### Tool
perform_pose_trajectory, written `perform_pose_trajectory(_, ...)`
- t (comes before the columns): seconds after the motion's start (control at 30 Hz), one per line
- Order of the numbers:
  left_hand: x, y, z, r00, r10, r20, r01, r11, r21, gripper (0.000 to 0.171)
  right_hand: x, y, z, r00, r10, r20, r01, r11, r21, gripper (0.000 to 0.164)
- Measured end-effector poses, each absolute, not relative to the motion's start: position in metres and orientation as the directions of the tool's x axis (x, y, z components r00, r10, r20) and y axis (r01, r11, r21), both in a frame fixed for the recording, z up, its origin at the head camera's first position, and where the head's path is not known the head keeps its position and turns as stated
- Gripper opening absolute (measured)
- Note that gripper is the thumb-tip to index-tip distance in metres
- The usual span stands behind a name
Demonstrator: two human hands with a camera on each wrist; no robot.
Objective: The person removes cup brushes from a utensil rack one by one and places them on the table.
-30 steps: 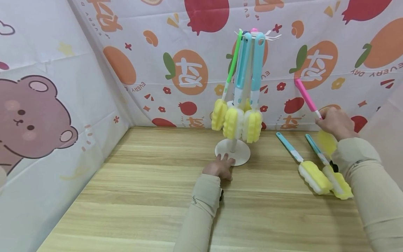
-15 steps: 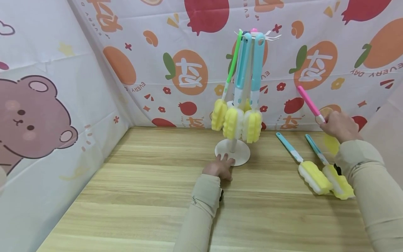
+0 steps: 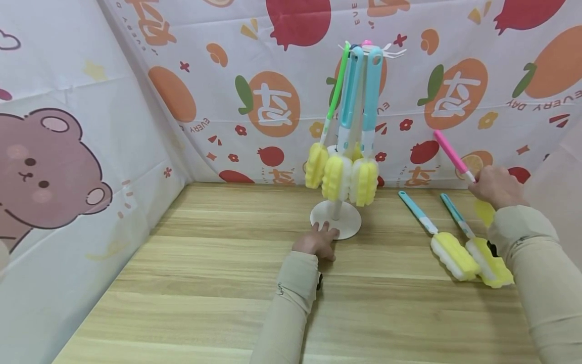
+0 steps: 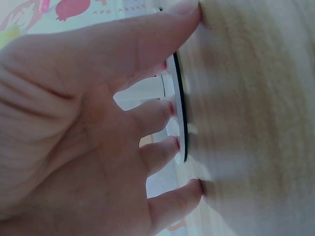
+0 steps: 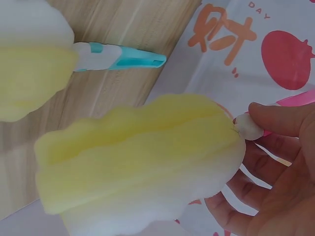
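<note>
My left hand (image 3: 316, 241) rests its spread fingertips on the round white base (image 3: 352, 222) of a hanging rack; in the left wrist view the thumb and little finger touch the wood. From the rack's top hooks (image 3: 394, 52) hang several sponge brushes, among them a green-handled brush (image 3: 337, 93) and a blue-handled brush (image 3: 372, 91). At the right, my right hand (image 3: 497, 188) pinches a pink-handled sponge brush (image 3: 450, 151) by its white neck. Its yellow and white sponge head (image 5: 142, 157) shows fully in the right wrist view.
Two blue-handled sponge brushes lie on the wooden table at the right: the left brush (image 3: 454, 255) and the right brush (image 3: 484, 260), partly behind my sleeve. A fruit-printed cloth (image 3: 218, 141) hangs behind, and a bear-printed cloth (image 3: 50, 172) stands at the left.
My right hand has moved a little right and down with the pink-handled sponge brush. The left hand stays on the rack's base.
</note>
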State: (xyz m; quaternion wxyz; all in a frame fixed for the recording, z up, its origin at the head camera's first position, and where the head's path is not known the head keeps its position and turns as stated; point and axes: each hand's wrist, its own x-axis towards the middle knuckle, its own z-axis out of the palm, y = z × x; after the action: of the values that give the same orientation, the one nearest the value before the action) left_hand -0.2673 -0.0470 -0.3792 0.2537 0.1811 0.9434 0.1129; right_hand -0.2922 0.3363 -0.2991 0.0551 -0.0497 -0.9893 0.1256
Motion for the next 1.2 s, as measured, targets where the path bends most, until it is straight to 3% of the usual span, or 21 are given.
perform_pose_trajectory(1.2,-0.267,-0.048,-0.38,-0.811,0.389,-0.437,0.277,0.913,0.298,0.067,-0.278,0.365,-0.315,-0.996,0.091,-0.001,0.089,0.972,-0.218,0.019)
